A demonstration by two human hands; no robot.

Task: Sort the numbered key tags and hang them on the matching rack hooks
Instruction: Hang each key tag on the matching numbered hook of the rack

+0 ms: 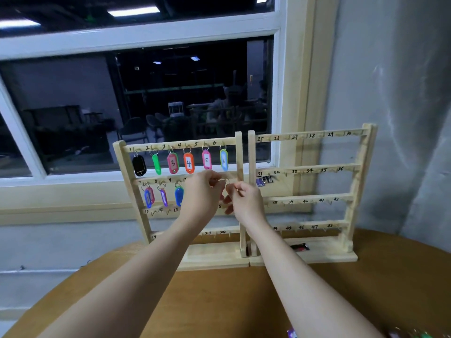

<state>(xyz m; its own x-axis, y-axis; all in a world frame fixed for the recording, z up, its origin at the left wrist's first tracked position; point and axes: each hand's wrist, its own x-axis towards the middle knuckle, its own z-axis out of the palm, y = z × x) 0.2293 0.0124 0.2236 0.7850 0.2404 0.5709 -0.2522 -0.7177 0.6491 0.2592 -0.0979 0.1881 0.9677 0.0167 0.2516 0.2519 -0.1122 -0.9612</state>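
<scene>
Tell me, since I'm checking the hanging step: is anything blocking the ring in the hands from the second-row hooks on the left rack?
Nothing visible does. Both the left hand and right hand pinch the ring right at the second bar of the left rack; the hooks there are hidden by fingers.

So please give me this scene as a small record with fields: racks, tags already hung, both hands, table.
racks: two wooden racks, left rack and right rack, side by side on the table
top row, left rack: six tags on hooks 1 to 6, black tag to blue-and-yellow tag
second row: three tags visible; the rest hidden by hands
right rack: small items hanging under 31
left hand: fingers pinch a metal ring at the second row
right hand: pinches the same ring
</scene>
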